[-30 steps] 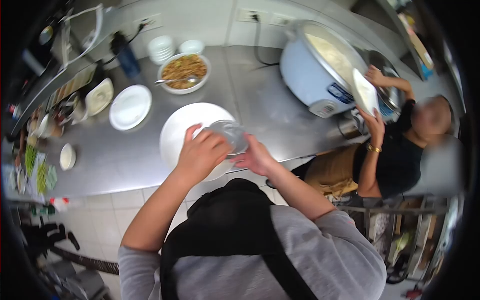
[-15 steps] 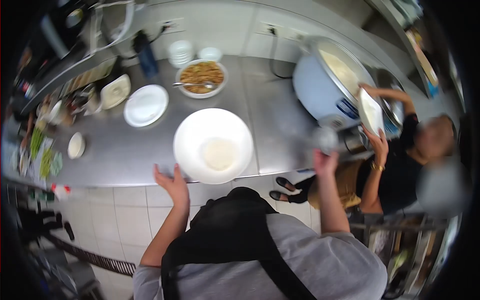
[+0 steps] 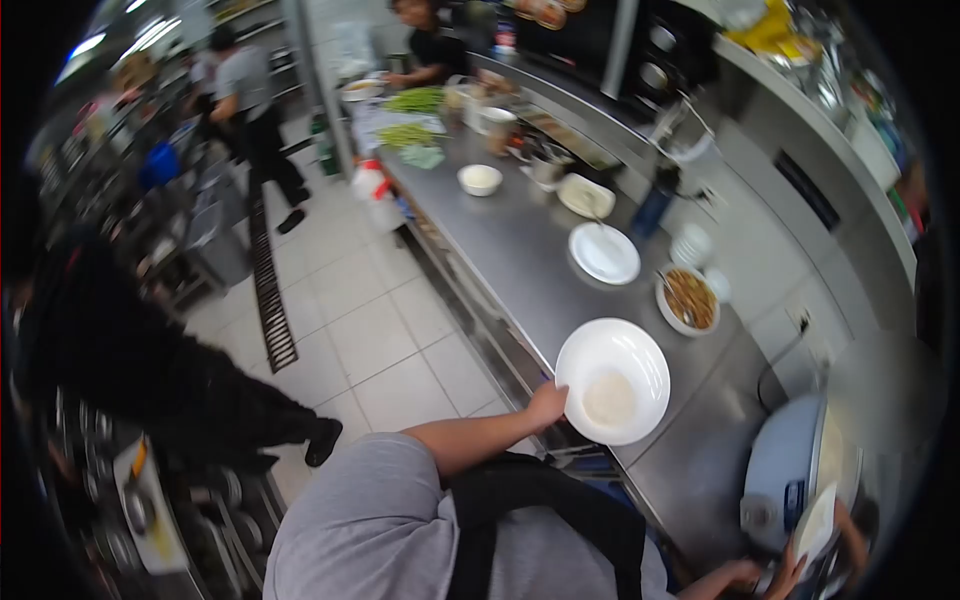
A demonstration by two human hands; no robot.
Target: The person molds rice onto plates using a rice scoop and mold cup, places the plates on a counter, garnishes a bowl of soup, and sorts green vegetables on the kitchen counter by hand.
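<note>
A wide white bowl (image 3: 645,352) with a pale round portion in its bottom sits at the near edge of the steel counter. My left hand (image 3: 547,405) grips its left rim, fingers partly hidden under the bowl. Low at the right, my right hand (image 3: 738,574) is near the big light-blue cooker (image 3: 778,465), close to another person's hands. Its fingers are too small and blurred to make out. The other person holds a white dish (image 3: 815,522) against the cooker's opening, where pale contents show.
On the steel counter (image 3: 500,250) stand a bowl of brown food (image 3: 690,300) with a spoon, white plates (image 3: 604,252), a small bowl (image 3: 480,180) and green vegetables (image 3: 415,100). A dark-clothed person (image 3: 130,350) is behind at the left. A floor drain (image 3: 270,290) runs along the tiles.
My view has swung left along the counter. My left hand has gone from open beside the bowl to gripping its rim. My right hand, earlier with a blurred clear object, is now lower right.
</note>
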